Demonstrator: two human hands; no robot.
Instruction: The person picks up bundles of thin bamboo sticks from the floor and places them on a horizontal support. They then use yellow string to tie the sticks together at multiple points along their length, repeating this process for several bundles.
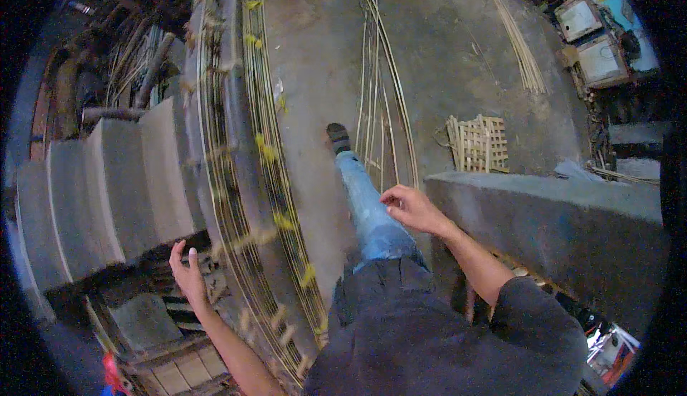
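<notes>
Concrete floor (444, 60), one woven bamboo mat (478, 143), two empty hands: left (188, 271) spread, right (411, 208) loosely curled.

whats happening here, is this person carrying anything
No, both hands look empty. The person is mid-stride across a concrete floor, one jeans leg forward. The left hand is spread open near long bundles of bamboo strips beside grey concrete blocks. The right hand hangs loosely curled next to a low concrete wall. More loose strips and a small woven panel lie ahead.
</notes>
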